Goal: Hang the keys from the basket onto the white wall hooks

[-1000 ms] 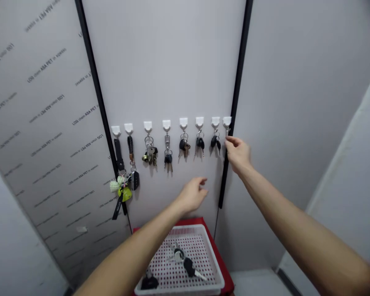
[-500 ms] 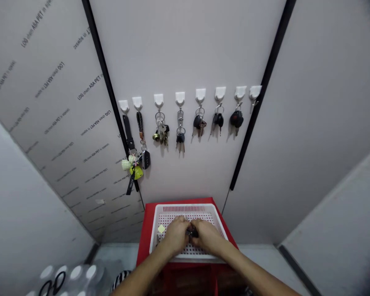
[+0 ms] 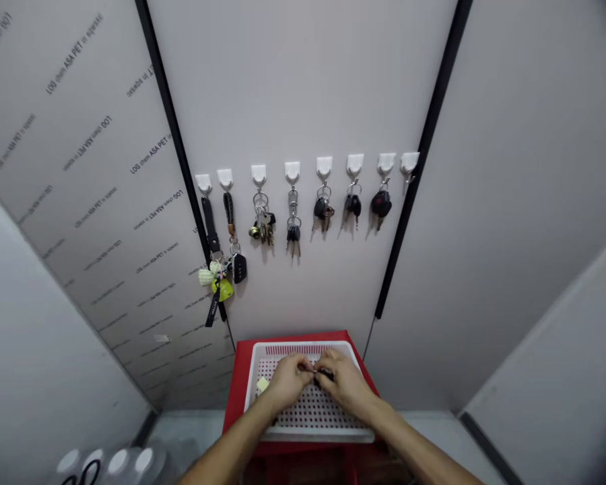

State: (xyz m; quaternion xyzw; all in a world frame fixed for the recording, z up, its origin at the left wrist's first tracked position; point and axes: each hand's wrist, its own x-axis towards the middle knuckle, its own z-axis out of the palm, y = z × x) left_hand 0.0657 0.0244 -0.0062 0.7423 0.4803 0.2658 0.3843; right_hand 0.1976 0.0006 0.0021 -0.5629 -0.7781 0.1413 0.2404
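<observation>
Over a white perforated plastic basket (image 3: 313, 434), my two hands meet at a small set of keys (image 3: 323, 377), dark with a thin metal part. My right hand (image 3: 342, 380) is closed around the dark portion, its fingers covering most of it. Thumb and finger of my left hand (image 3: 287, 380) pinch the metal end, just left of it. A pale yellow square piece (image 3: 262, 384) lies in the basket beside my left wrist. Other small items under my left forearm are mostly hidden.
A red stand (image 3: 238, 377) carries the basket. On the wall behind hang several key sets from white hooks (image 3: 324, 166), including one with a yellow-green charm (image 3: 222, 289). The rightmost hook (image 3: 409, 163) bears no keys. White-capped clear bottles (image 3: 144, 461) stand at lower left.
My hands have shifted from being pressed together around the dark keys to slightly apart, with a thin metal part showing between them. The view has tilted up a little.
</observation>
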